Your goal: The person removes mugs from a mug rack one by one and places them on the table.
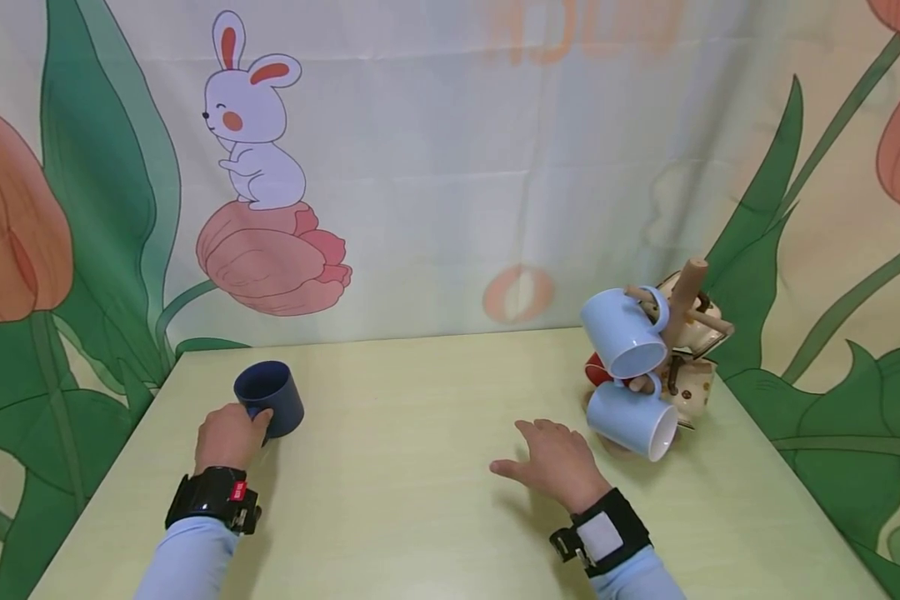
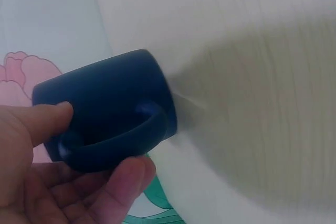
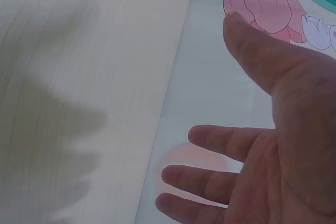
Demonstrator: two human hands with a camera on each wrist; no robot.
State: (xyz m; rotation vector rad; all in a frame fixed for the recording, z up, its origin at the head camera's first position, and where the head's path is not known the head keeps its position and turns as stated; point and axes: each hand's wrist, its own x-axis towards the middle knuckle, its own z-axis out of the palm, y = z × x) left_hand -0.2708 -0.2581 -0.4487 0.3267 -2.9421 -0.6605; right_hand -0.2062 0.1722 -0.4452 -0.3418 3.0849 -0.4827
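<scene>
At the left of the table, my left hand (image 1: 228, 439) grips a dark blue mug (image 1: 283, 407) by its handle. The mug is upright, its mouth facing up. In the left wrist view the thumb lies against the wall of the mug (image 2: 110, 95), and the other fingers curl beneath the handle (image 2: 118, 148). My right hand (image 1: 558, 465) hovers over the table right of the middle, empty, with thumb and fingers spread. It is nearest to the lower light blue mug (image 1: 626, 419), which hangs on a wooden mug tree (image 1: 687, 287).
Also on the mug tree hang an upper light blue mug (image 1: 617, 333), a red mug (image 1: 594, 369) mostly hidden behind, and patterned cream cups (image 1: 696, 392). The pale wooden table (image 1: 412, 467) ends at a printed cloth backdrop (image 1: 435, 208) with flowers and a rabbit.
</scene>
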